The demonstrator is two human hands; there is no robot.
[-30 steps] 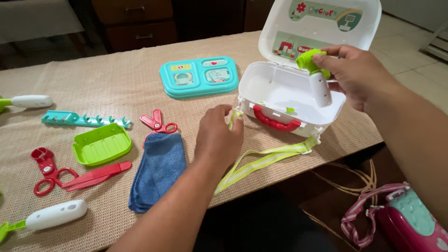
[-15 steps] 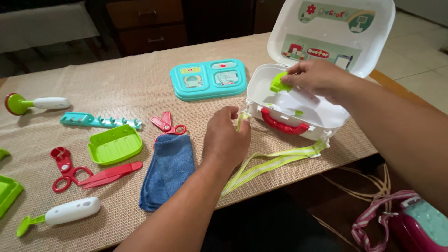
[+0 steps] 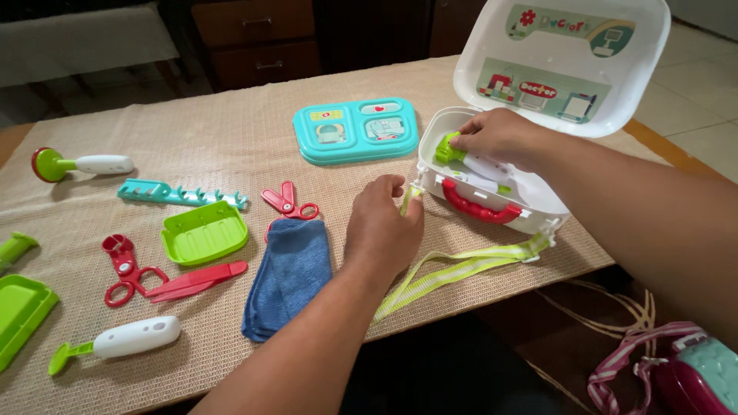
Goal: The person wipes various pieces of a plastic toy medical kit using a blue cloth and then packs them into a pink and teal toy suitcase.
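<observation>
Inside the open white case (image 3: 530, 196), under my right hand (image 3: 500, 138): I am holding a toy instrument.

My right hand is curling shut around the green-and-white toy instrument (image 3: 461, 154), keeping it low in the case. My left hand (image 3: 382, 227) is pinching the green striped strap (image 3: 461, 265) at the case's near corner. Left of that hand, a blue cloth (image 3: 288, 277) and red toy scissors (image 3: 286, 203) are lying.

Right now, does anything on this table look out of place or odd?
Only the green strap of the white case: it hangs over the table edge. Nothing looks spilled or broken.
</observation>
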